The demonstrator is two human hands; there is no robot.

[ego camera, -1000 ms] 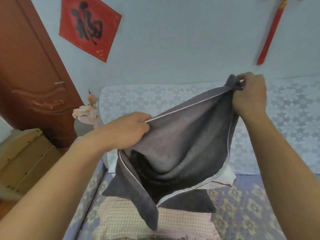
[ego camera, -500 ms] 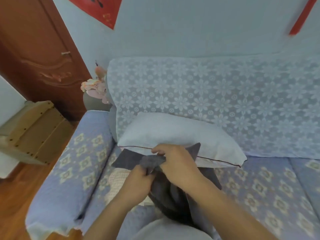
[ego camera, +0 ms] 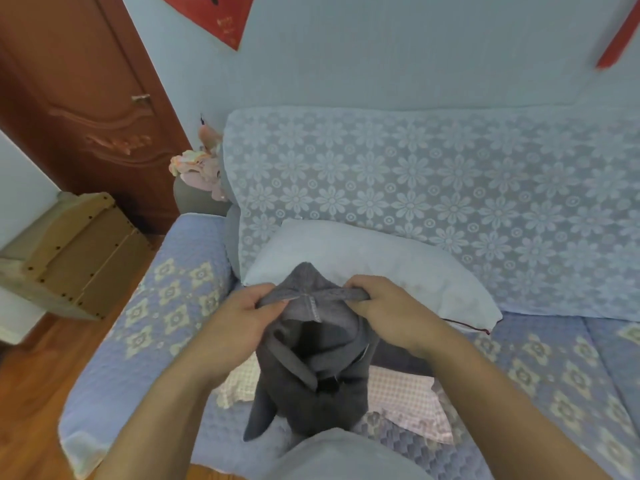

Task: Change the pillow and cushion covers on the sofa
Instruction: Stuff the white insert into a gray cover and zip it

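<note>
Both hands, left hand (ego camera: 239, 320) and right hand (ego camera: 388, 306), pinch the grey cover (ego camera: 311, 368) at centre, the bare white pillow (ego camera: 374, 268) at 12 o'clock behind it apparently awaiting its cover.

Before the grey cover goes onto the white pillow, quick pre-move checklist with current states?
1. Left hand grips grey cover: ok.
2. Right hand grips the cover's top edge: ok.
3. Cover mouth spread open: not ok, it hangs bunched between the hands.
4. White pillow bare and within sight behind the hands: ok.
5. Pillow free of clutter: ok, nothing lies on it.
6. Cover right side out: cannot tell, though a stitched seam shows.
</note>
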